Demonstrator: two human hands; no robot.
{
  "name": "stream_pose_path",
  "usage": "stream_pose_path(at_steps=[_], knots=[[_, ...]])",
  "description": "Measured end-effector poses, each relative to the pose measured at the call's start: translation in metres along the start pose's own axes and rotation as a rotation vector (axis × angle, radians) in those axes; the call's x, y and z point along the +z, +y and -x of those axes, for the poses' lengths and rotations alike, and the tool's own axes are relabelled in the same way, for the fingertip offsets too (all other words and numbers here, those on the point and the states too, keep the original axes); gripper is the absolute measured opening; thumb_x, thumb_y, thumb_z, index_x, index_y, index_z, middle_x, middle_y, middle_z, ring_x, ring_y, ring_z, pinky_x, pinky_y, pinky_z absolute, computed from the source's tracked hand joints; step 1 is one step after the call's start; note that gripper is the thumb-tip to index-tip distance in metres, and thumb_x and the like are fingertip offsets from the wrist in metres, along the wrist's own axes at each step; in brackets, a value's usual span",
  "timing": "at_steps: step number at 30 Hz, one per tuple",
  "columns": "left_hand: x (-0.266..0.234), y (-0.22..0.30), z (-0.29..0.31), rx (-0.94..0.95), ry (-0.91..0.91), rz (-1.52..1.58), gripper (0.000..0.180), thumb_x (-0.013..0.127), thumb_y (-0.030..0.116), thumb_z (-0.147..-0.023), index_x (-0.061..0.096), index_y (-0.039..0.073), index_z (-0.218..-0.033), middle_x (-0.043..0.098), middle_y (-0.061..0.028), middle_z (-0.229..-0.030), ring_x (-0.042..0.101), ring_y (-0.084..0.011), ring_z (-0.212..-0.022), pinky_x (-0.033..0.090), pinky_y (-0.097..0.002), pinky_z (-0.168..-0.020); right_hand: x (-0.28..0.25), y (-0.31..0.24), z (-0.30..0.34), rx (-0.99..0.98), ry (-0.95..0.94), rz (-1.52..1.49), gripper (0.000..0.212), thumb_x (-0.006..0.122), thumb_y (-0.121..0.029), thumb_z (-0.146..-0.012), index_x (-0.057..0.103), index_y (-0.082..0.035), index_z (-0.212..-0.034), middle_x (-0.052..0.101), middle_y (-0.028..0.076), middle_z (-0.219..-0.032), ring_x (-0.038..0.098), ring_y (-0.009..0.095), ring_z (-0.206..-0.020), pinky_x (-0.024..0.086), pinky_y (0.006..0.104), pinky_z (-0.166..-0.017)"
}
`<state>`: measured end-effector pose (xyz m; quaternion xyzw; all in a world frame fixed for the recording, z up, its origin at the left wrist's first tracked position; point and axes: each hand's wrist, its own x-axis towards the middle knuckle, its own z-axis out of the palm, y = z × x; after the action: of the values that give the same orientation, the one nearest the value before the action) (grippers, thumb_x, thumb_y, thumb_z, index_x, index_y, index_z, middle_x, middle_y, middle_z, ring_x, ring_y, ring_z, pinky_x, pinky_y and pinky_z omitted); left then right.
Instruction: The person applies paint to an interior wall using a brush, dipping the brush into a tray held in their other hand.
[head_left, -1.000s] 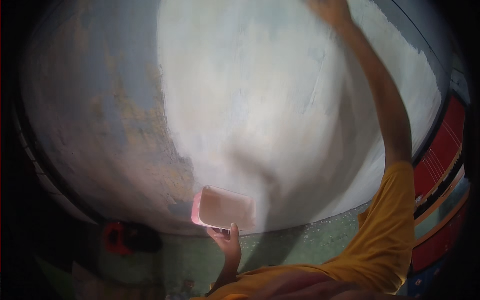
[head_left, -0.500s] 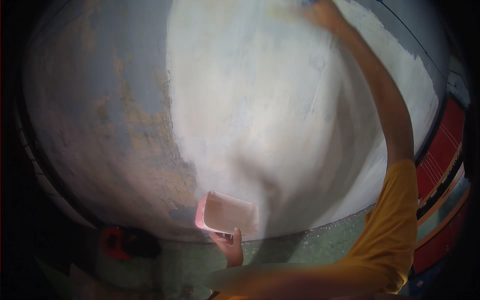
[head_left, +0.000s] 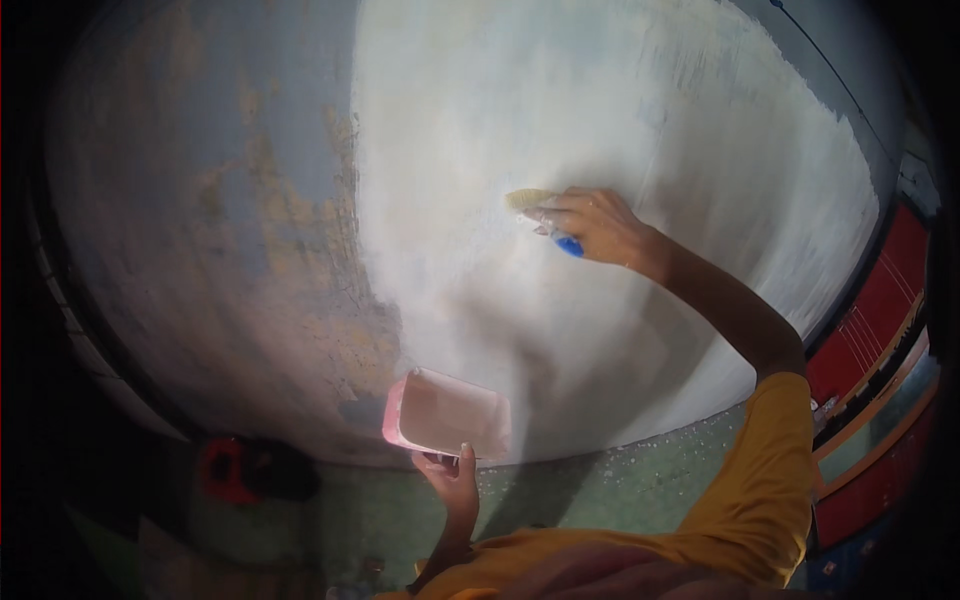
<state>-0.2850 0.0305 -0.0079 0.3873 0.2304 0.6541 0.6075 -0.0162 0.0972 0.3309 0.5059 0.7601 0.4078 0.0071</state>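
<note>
My right hand is closed round a paintbrush with pale bristles and a blue handle end. The bristles lie against the white-coated part of a wall, around its middle. Lower down, my left hand grips a pink rectangular tub by its near edge, thumb over the rim. White smears coat the inside of the tub, which is tipped so that its opening shows. To the left, the wall's bare area is patchy grey and tan.
White specks dot the green floor at the wall's foot. A red and black object sits on the floor at left, its kind unclear. Red panels stand at right. A dark cable runs along the wall's upper right.
My right hand has come down from the top of the wall, bringing the paintbrush to mid-height. The tub in my left hand has shifted only slightly up and left in view.
</note>
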Motion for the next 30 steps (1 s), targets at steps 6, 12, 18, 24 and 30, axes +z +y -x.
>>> stream_pose_path(at_steps=[6,12,18,24,30], knots=[[-0.006,-0.004,0.000,0.049,-0.022,-0.072,0.064,0.059,0.009,-0.091,0.017,0.005,-0.139,0.036,-0.0118,-0.130,0.041,-0.0192,-0.116,0.036,-0.0353,-0.097,-0.098,0.093,-0.076,0.568,0.246,-0.005,0.036,0.068,-0.038,-0.084,0.066,-0.009,-0.106,0.069,0.013,-0.098,0.065,0.025,-0.082,0.052,0.0353,-0.077],[-0.007,-0.002,0.003,0.043,-0.023,-0.084,0.064,0.060,0.010,-0.091,0.017,0.006,-0.139,0.037,-0.0109,-0.128,0.041,-0.0179,-0.115,0.036,-0.0343,-0.096,-0.126,0.131,-0.100,0.396,0.780,0.233,0.032,0.060,-0.032,-0.088,0.068,-0.008,-0.106,0.067,0.012,-0.106,0.062,0.029,-0.101,0.047,0.0376,-0.088],[-0.014,-0.007,-0.001,0.029,0.004,-0.060,0.063,0.060,0.010,-0.091,0.017,0.005,-0.138,0.037,-0.0105,-0.128,0.041,-0.0173,-0.114,0.037,-0.0338,-0.095,0.030,-0.015,-0.012,-0.001,0.251,0.168,0.045,0.063,-0.016,-0.078,0.061,-0.018,-0.123,0.063,0.004,-0.118,0.062,0.020,-0.105,0.052,0.0309,-0.087],[-0.018,-0.002,-0.002,-0.014,0.009,0.011,0.074,0.059,-0.005,-0.086,0.011,0.004,-0.142,0.032,-0.0143,-0.135,0.038,-0.0230,-0.123,0.034,-0.0370,-0.103,-0.003,0.009,-0.039,0.185,0.218,-0.207,0.029,0.061,-0.032,-0.087,0.066,-0.026,-0.114,0.066,0.009,-0.109,0.062,0.028,-0.098,0.050,0.0373,-0.086],[-0.017,0.000,-0.001,-0.020,-0.024,-0.033,0.072,0.058,-0.006,-0.085,0.013,0.004,-0.140,0.032,-0.0137,-0.133,0.040,-0.0217,-0.120,0.035,-0.0367,-0.101,-0.118,0.085,-0.108,0.351,0.640,0.115,0.032,0.060,-0.033,-0.088,0.068,-0.008,-0.105,0.067,0.012,-0.106,0.062,0.030,-0.100,0.048,0.0378,-0.088]])
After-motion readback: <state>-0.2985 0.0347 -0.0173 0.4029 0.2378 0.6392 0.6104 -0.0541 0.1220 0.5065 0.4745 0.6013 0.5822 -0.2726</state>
